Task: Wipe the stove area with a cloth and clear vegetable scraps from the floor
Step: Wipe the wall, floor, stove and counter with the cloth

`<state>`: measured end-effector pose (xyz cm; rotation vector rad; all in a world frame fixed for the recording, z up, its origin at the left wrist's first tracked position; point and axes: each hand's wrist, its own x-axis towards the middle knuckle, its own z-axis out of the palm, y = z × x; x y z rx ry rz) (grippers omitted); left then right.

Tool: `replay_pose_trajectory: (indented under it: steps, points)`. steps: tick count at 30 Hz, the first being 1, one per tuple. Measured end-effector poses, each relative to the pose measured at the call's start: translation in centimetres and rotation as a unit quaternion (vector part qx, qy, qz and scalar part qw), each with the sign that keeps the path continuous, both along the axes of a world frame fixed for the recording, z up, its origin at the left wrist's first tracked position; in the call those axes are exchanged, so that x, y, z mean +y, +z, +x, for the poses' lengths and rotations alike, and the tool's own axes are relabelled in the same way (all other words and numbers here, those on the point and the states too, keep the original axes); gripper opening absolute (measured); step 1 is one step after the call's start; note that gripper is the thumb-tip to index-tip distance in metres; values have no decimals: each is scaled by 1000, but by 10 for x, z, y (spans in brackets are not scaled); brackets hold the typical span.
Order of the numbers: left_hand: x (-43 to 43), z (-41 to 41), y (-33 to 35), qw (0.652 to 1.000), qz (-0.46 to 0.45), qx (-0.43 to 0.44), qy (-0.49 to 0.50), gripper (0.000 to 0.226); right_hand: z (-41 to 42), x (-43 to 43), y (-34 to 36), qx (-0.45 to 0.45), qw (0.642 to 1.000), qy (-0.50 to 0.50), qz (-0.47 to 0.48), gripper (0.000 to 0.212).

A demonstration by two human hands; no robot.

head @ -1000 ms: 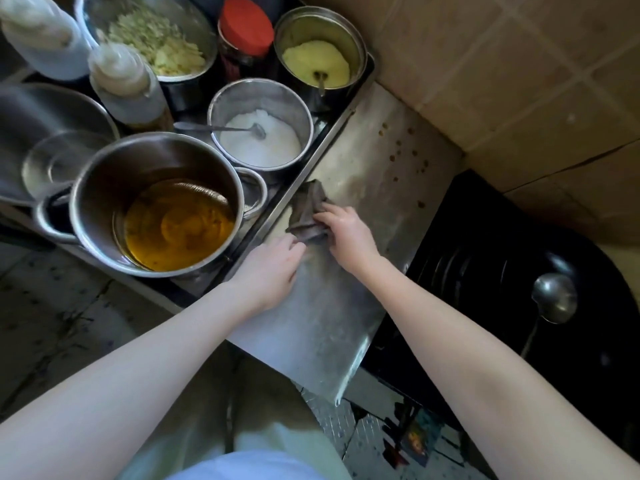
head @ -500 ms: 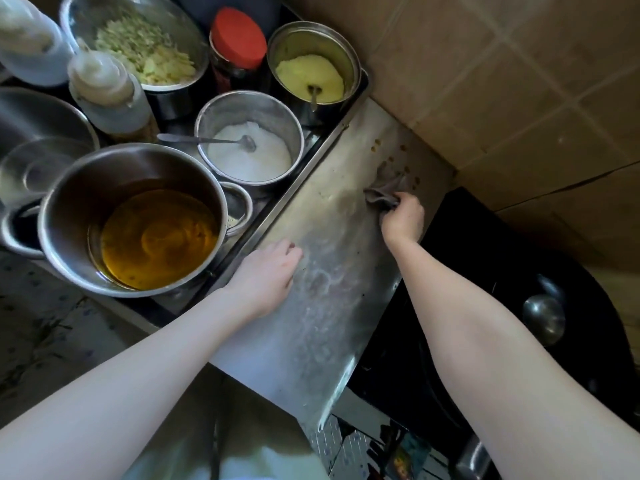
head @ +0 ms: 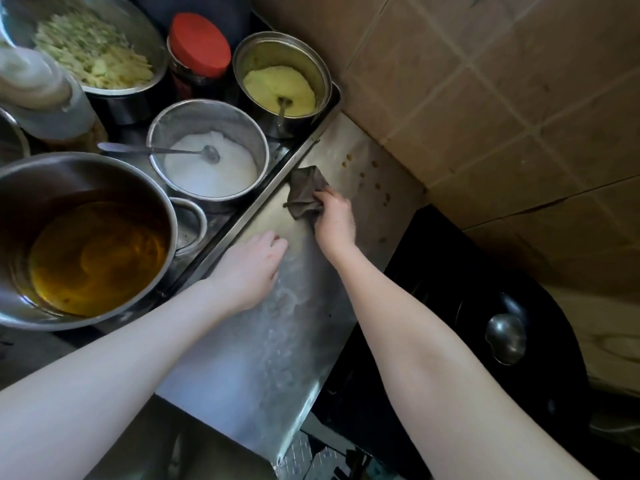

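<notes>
Steel worktop (head: 270,358) is lying between a tray (head: 239,213) of seasoning pots on the left and a black wok (head: 450,289) on the right. I am gripping a dark grey cloth (head: 306,194) in my right hand (head: 334,220), fingers curled round it, pressing it down at the worktop's far left edge, just beside the tray rim, likely to catch grease there. My left hand (head: 249,271) is lying flat nearer me, fingers relaxed, probably bracing. Brown spots (head: 375,183) are waiting by the tiled wall (head: 485,116).
</notes>
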<state>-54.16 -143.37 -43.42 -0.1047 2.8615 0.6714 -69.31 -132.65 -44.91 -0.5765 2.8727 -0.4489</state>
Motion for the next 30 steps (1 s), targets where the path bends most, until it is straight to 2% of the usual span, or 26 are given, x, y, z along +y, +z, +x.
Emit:
replay_pose_trajectory:
  steps: [4,7,14,16,20,25,28,30]
  points:
    - [-2,-8,-5,1000,-1,11,11,27,-39,17,6,17,998,-53,23,44]
    - [-8,-14,-4,999,23,12,24,30,-52,41,8,31,990,-133,36,39]
    - [-5,-25,1,998,44,18,30,32,-9,74,5,55,970,-232,41,41]
    - [-2,-28,1,999,39,18,26,31,13,69,-3,53,974,-216,49,46]
    - [1,-34,-3,1000,11,10,10,30,20,55,-9,41,992,-104,62,58]
    - [3,-36,-8,999,32,10,29,31,-29,35,2,29,992,23,118,46]
    - [3,-35,-10,998,40,3,40,30,-57,6,7,41,991,40,120,38]
    - [2,-33,-12,999,32,0,39,31,-73,-7,10,44,994,7,101,38]
